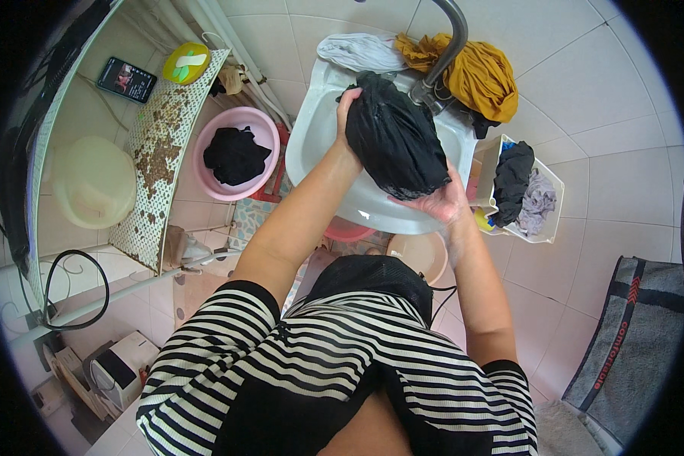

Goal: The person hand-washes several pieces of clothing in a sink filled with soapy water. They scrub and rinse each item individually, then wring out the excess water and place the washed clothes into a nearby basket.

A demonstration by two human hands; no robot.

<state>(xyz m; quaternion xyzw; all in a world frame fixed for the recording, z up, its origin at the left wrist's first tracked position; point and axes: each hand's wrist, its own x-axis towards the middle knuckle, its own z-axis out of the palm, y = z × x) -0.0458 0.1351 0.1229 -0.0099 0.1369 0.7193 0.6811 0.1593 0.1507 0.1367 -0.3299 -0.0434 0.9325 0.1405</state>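
A wet black cloth (393, 137), bunched into a long bundle, is held up between my hands over the white washbasin (313, 137). My left hand (349, 122) grips its upper left end, the thumb showing at the edge and most fingers hidden behind the fabric. Cupped under the lower right end is my right hand (442, 199), its palm against the cloth. The grey faucet (456, 34) arches over the back of the basin, just right of the bundle. A white cloth (359, 52) and a mustard-yellow cloth (481, 80) lie along the basin's back edge.
Left of the basin stands a pink tub (202, 165) with black cloth (236, 155) inside. A rusty perforated shelf (165, 131) carries a phone (126, 80) and a yellow soap dish (174, 54). On the right, a white wall basket (553, 211) holds clothes; a grey towel (632, 336) hangs nearby.
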